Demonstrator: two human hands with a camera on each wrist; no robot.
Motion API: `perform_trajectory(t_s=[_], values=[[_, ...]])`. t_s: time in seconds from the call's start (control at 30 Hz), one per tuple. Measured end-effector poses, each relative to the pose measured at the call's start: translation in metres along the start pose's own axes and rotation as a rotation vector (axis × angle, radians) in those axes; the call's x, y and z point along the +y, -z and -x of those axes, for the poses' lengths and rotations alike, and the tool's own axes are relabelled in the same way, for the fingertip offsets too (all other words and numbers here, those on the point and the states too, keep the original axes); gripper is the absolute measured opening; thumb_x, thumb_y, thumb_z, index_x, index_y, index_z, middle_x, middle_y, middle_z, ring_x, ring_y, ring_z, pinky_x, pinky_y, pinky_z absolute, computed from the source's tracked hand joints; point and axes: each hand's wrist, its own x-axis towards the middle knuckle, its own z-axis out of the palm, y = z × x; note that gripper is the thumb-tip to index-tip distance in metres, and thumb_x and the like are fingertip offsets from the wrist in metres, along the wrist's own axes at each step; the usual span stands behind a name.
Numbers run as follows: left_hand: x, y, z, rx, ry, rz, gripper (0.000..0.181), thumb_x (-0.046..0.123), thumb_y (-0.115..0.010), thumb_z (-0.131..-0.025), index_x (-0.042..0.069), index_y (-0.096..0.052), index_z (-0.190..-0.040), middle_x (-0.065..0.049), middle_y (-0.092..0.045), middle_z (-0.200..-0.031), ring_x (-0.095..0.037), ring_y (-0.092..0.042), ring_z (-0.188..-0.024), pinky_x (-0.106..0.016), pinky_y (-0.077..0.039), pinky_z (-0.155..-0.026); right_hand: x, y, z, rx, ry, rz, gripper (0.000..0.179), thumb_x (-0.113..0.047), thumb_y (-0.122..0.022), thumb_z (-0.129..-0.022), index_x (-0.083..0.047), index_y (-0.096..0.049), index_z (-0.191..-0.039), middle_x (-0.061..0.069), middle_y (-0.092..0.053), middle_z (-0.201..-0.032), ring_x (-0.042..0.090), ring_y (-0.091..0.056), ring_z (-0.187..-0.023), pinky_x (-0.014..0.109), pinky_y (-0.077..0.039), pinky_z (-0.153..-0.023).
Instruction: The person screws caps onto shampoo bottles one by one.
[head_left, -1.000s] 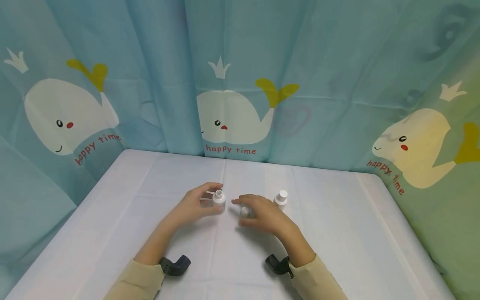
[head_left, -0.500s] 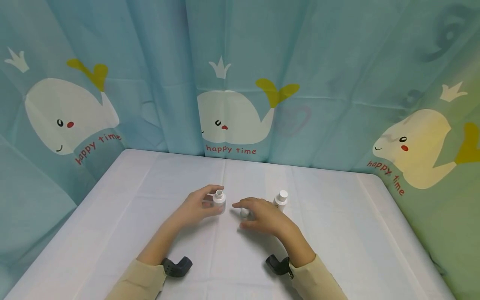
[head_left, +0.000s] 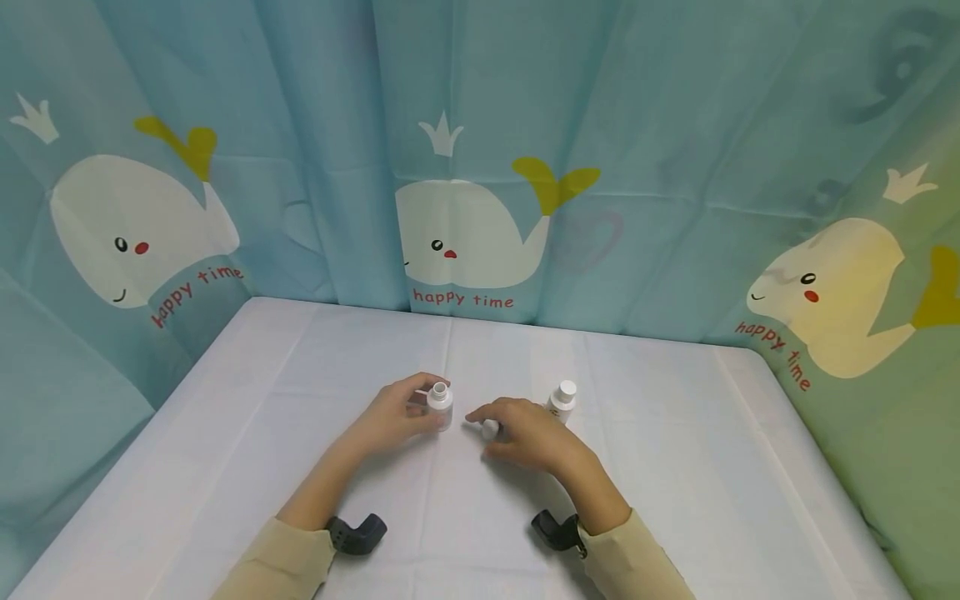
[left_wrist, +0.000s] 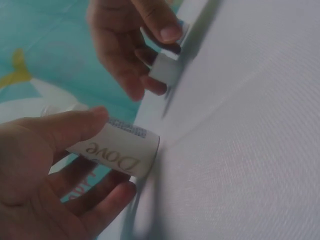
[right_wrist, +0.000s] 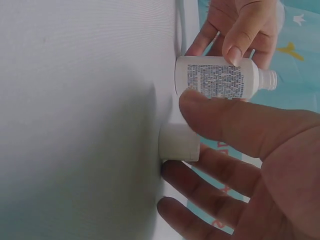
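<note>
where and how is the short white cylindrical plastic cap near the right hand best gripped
Pinching the cap across its curved side wall, coming from the right, looks best: it is a short, seemingly upright cylinder, and the left hand holds a white plastic bottle on its left.

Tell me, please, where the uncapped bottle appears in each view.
Head: bottle below centre, slightly left.
Left wrist: bottle left of centre, Dove lettering showing.
Right wrist: bottle upper right of centre.
Shared landmark: white cap, right of the bottle, then at its upper right, then at its lower left, respectively.
</note>
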Motion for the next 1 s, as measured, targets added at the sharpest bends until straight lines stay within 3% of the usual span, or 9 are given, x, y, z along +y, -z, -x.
perform_trajectory(t_s=[0.27, 0.6, 0.83, 1.0], values=[[0.0, -0.002, 0.0, 0.023, 0.016, -0.016, 0.048, 0.011, -0.077, -0.086, 0.007, -0.058, -0.13, -0.008, -0.064, -0.125, -0.029, -0.064, -0.112, -0.04, -0.055, -0.093, 0.001, -0.003, -0.002, 0.04, -0.006, 0.038, 0.036, 0.002, -0.071, -0.078, -0.015, -0.075, -0.11, -0.004, -0.073, -0.104, 0.015, -0.065, -0.099, 0.033, -0.052, -0.085], [0.007, -0.002, 0.001, 0.107, -0.01, -0.007, 0.049, 0.016, -0.081, -0.084, 0.009, -0.059, -0.127, -0.006, -0.065, -0.123, -0.027, -0.065, -0.11, -0.039, -0.055, -0.092, -0.001, 0.004, -0.002, 0.085, -0.008, 0.026, 0.028, -0.005, -0.072, -0.08, -0.016, -0.076, -0.106, -0.007, -0.071, -0.097, 0.013, -0.063, -0.084, 0.028, -0.052, -0.074], [0.018, 0.0, 0.002, 0.136, -0.012, 0.051, 0.049, 0.017, -0.081, -0.084, 0.01, -0.06, -0.127, -0.006, -0.065, -0.124, -0.027, -0.064, -0.113, -0.038, -0.054, -0.096, -0.001, 0.012, 0.002, 0.123, 0.027, -0.053, 0.025, -0.008, -0.071, -0.084, -0.012, -0.075, -0.108, -0.006, -0.071, -0.1, 0.012, -0.063, -0.086, 0.028, -0.053, -0.077], [0.026, 0.0, 0.005, 0.155, -0.028, 0.076, 0.05, 0.021, -0.081, -0.084, 0.013, -0.059, -0.128, -0.006, -0.063, -0.125, -0.026, -0.062, -0.115, -0.033, -0.054, -0.095, -0.005, 0.021, 0.006, 0.199, 0.044, -0.138, 0.024, -0.008, -0.07, -0.086, -0.011, -0.074, -0.109, -0.002, -0.072, -0.101, 0.011, -0.064, -0.085, 0.03, -0.056, -0.075]])
